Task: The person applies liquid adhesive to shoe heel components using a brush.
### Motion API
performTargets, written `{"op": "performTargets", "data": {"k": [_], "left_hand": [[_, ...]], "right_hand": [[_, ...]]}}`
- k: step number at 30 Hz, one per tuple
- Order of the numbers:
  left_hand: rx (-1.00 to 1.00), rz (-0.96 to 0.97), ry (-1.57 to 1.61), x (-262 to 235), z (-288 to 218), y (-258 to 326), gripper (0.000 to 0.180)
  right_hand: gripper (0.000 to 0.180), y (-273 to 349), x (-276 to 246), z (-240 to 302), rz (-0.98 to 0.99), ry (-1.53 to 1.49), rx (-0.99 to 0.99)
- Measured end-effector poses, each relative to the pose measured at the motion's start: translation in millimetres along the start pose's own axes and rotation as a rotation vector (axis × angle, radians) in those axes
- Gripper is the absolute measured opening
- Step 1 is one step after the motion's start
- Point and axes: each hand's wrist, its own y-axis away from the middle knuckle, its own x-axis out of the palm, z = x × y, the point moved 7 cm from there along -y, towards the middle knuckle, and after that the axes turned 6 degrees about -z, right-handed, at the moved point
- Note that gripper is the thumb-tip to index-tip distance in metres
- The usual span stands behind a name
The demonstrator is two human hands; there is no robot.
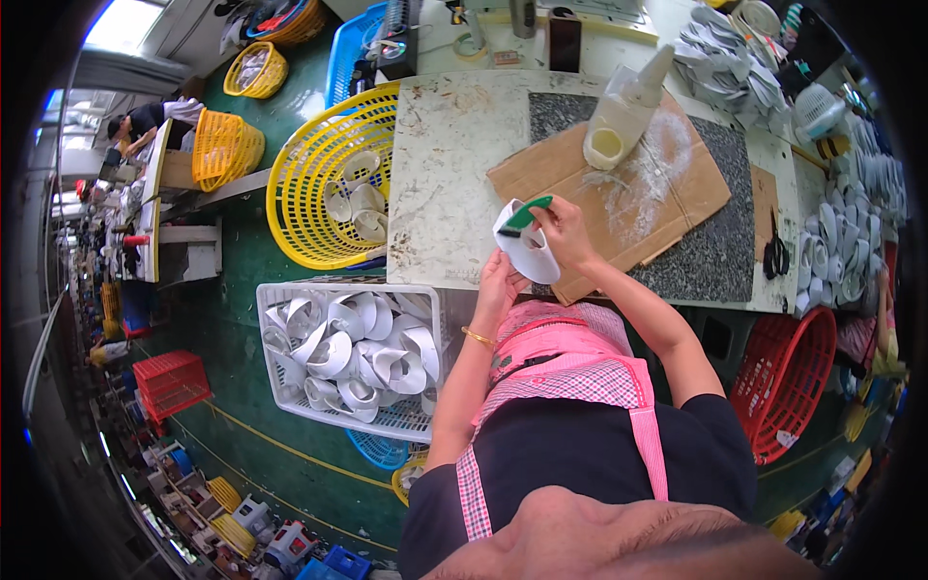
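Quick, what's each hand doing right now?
Left hand: closed on the edge of a white curved piece.
Right hand: closed, holding a green tool against it.

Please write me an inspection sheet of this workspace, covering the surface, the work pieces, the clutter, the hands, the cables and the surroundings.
Surface: worn, stained table; cardboard with white residue lies over a speckled slab.
Job's things: white curved piece and green brush, both held above the table; plastic bottle on the cardboard.
Clutter: black scissors near the table's right edge.
Hands: left hand grips the white curved piece; right hand grips the green brush.
Cables: nothing seen clearly.
Surroundings: yellow basket holding a few white pieces, white crate holding many, red basket to the right, green floor.
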Motion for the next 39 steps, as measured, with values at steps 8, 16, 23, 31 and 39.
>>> {"op": "performTargets", "data": {"k": [8,16,23,31,39], "left_hand": [[0.136,-0.13,-0.44,-23.3,10.9,-17.8,0.03],[0.455,-0.338,-0.485,-37.6,-14.2,-18.7,0.019],[0.61,-0.156,-0.563,7.7,-28.5,-13.6,0.019],[1.126,-0.101,-1.31,59.8,-71.8,4.5,0.021],[1.447,0.092,-1.6,113.7,-89.1,0.3,0.016]], "right_hand": [[0.019,-10.5,-20.2,-22.5,0.028,0.162,0.109],[0.02,-43.9,-131.7,-35.1,-0.445,0.513,-0.359],[0.02,-48.6,-152.9,-18.2,-0.45,0.61,-0.45],[0.036,-69.6,-201.7,-150.7,-0.717,-0.006,0.088],[0.028,-44.8,-190.9,-145.4,-0.735,-0.261,0.346]]}}
